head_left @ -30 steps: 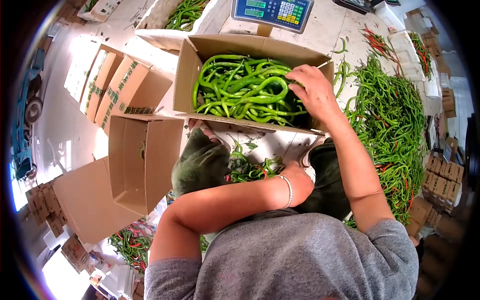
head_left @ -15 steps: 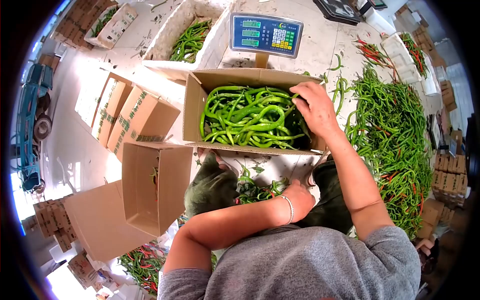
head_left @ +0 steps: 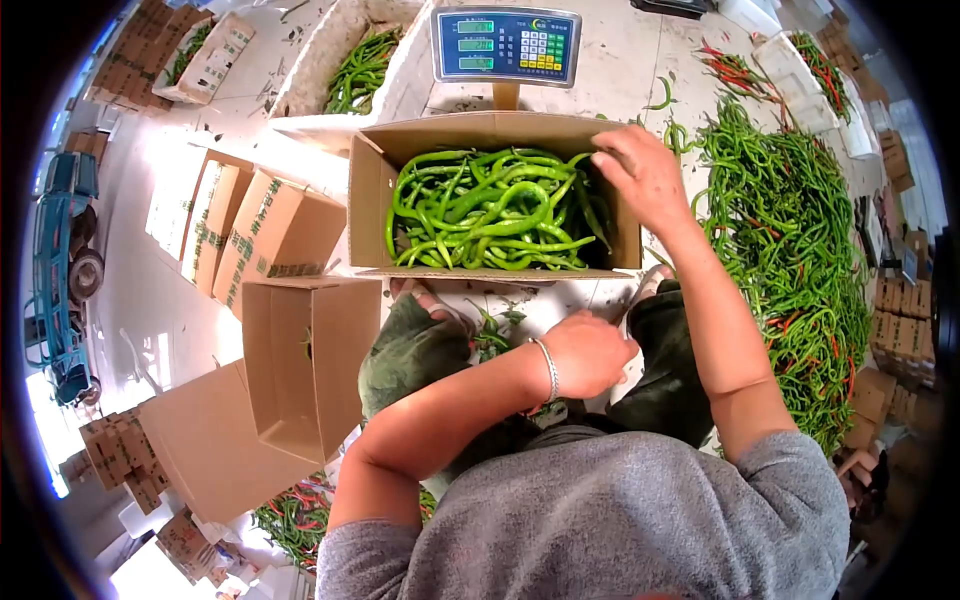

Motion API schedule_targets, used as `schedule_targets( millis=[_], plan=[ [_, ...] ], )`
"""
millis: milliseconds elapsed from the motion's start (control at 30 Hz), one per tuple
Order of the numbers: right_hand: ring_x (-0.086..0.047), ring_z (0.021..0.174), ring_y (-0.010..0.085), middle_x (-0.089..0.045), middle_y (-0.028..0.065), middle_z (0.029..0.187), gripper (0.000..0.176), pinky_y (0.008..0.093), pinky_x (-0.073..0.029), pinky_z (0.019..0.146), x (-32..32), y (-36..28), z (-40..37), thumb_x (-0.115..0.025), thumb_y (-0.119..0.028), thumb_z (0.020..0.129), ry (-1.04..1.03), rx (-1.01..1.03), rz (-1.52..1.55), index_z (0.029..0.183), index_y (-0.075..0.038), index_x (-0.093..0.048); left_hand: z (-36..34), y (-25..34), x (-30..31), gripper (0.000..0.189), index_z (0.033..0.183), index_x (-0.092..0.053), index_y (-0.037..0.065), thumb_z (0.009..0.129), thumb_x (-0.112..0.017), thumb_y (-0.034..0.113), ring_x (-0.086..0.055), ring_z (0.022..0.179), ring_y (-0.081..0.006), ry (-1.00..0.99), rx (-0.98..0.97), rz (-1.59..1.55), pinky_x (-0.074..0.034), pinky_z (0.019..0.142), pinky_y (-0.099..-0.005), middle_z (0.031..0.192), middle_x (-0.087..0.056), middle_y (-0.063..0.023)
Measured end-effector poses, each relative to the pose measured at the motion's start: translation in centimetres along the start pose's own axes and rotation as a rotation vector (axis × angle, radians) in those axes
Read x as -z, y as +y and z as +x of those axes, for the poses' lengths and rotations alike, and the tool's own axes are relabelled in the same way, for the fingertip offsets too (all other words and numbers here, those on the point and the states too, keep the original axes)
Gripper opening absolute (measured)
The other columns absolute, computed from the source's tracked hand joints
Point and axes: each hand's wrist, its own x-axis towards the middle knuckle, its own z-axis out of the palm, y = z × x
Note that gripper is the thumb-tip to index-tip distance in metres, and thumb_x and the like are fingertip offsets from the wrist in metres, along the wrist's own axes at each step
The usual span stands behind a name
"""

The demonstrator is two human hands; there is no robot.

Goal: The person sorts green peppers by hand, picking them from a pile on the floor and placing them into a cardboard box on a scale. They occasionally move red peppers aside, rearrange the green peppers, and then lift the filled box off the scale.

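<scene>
Long green chili peppers (head_left: 490,215) lie heaped in an open cardboard carton (head_left: 500,272) in front of me. My right hand (head_left: 648,180) is over the carton's far right corner, fingers bent and apart from the thumb, with nothing visible between them. Below the carton's near side, between my knees, my left hand (head_left: 588,355) is closed, a bracelet on its wrist. Whatever its curled fingers may hold is hidden. Some loose green peppers (head_left: 490,335) lie on the floor beside that hand, partly covered by my arm and legs.
Behind the carton stands a digital scale display (head_left: 507,47). A white foam box (head_left: 400,90) holds more peppers. To the right spreads a large pepper pile (head_left: 790,270) with some red ones. An open carton (head_left: 345,370) and closed cartons (head_left: 285,225) stand left.
My left hand has risen from the floor peppers toward the carton. My right hand has shifted slightly right and away, its fingers spreading. The whole view has shifted a little.
</scene>
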Motion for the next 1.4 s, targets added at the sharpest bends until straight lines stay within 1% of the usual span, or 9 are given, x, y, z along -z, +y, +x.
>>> schedule_targets(
  millis=[300,433,600,733,800,933,1100,1233,1400],
  plan=[
    [-0.052,0.100,0.0286,-0.056,0.0099,0.108,0.029,0.0386,-0.043,0.086,-5.3,-3.8,-0.8,-0.063,-0.027,0.081,-0.375,-0.058,-0.185,0.100,-0.006,-0.062,1.2,0.6,-2.7,0.036,0.102,-0.059,0.004,0.082,-0.062,0.033,-0.062,0.090,-0.0319,-0.224,0.032,0.106,-0.043,0.082,-0.0429,0.088,-0.065,-0.0150],
    [-0.052,0.101,0.0262,-0.059,0.0066,0.106,0.021,0.0390,-0.041,0.082,-5.2,-4.2,-0.1,-0.062,-0.023,0.076,0.010,0.096,-0.012,0.092,-0.010,-0.067,1.3,0.1,-3.0,0.036,0.101,-0.059,0.005,0.082,-0.061,0.034,-0.062,0.089,-0.0299,-0.186,0.053,0.192,-0.043,0.082,-0.0405,0.090,-0.065,-0.0137],
    [-0.055,0.092,0.0254,-0.058,0.0063,0.096,0.020,0.0365,-0.046,0.079,-1.7,-4.9,0.3,-0.065,-0.019,0.075,-0.006,0.126,0.079,0.093,-0.011,-0.068,1.0,0.1,-3.2,0.037,0.106,-0.058,0.007,0.082,-0.061,0.035,-0.061,0.092,-0.0274,-0.174,0.075,0.240,-0.042,0.083,-0.0410,0.096,-0.064,-0.0111],
    [-0.056,0.070,0.0125,-0.060,0.0014,0.080,0.021,0.0242,-0.046,0.063,1.8,-0.8,1.2,-0.067,-0.020,0.081,0.190,-0.222,0.574,0.096,-0.005,-0.067,1.0,0.3,-3.0,0.037,0.107,-0.058,0.007,0.082,-0.062,0.035,-0.060,0.092,-0.0268,-0.162,0.092,0.270,-0.042,0.081,-0.0403,0.094,-0.064,-0.0106],
    [-0.054,0.064,0.0081,-0.060,0.0002,0.082,0.023,0.0205,-0.043,0.053,5.0,1.8,1.1,-0.067,-0.020,0.083,0.195,-0.647,0.827,0.099,-0.003,-0.065,1.1,0.4,-3.2,0.037,0.106,-0.058,0.007,0.082,-0.062,0.035,-0.060,0.092,-0.0268,-0.156,0.093,0.283,-0.042,0.081,-0.0401,0.093,-0.064,-0.0105],
    [-0.055,0.060,0.0088,-0.059,0.0026,0.080,0.027,0.0196,-0.043,0.048,7.5,6.8,-1.1,-0.069,-0.017,0.083,0.432,-0.805,0.995,0.102,-0.001,-0.059,1.3,0.4,-3.5,0.037,0.105,-0.058,0.007,0.082,-0.062,0.035,-0.060,0.092,-0.0267,-0.196,0.100,0.300,-0.042,0.080,-0.0399,0.092,-0.065,-0.0103],
    [-0.056,0.057,0.0092,-0.054,-0.0010,0.069,0.016,0.0208,-0.045,0.047,11.0,12.5,-4.6,-0.066,-0.021,0.085,0.323,-0.909,0.719,0.087,-0.006,-0.059,1.9,0.6,-4.1,0.036,0.104,-0.058,0.007,0.081,-0.062,0.035,-0.061,0.090,-0.0265,-0.223,0.101,0.328,-0.042,0.079,-0.0398,0.090,-0.065,-0.0098],
    [-0.055,0.055,0.0095,-0.055,-0.0003,0.069,0.019,0.0231,-0.045,0.045,11.7,13.4,-6.2,-0.065,-0.023,0.085,0.030,-0.967,0.460,0.085,-0.005,-0.059,2.1,0.8,-4.5,0.033,0.104,-0.058,0.007,0.081,-0.061,0.031,-0.061,0.089,-0.0261,-0.231,0.085,0.353,-0.041,0.080,-0.0394,0.089,-0.065,-0.0097],
    [-0.054,0.049,0.0108,-0.058,0.0021,0.068,0.016,0.0245,-0.042,0.042,12.5,14.5,-7.4,-0.062,-0.017,0.083,0.021,-1.006,0.306,0.089,-0.003,-0.060,2.2,0.4,-5.6,0.029,0.102,-0.059,0.007,0.080,-0.061,0.026,-0.061,0.088,-0.0260,-0.202,0.089,0.393,-0.041,0.080,-0.0390,0.089,-0.065,-0.0099]
  ],
)
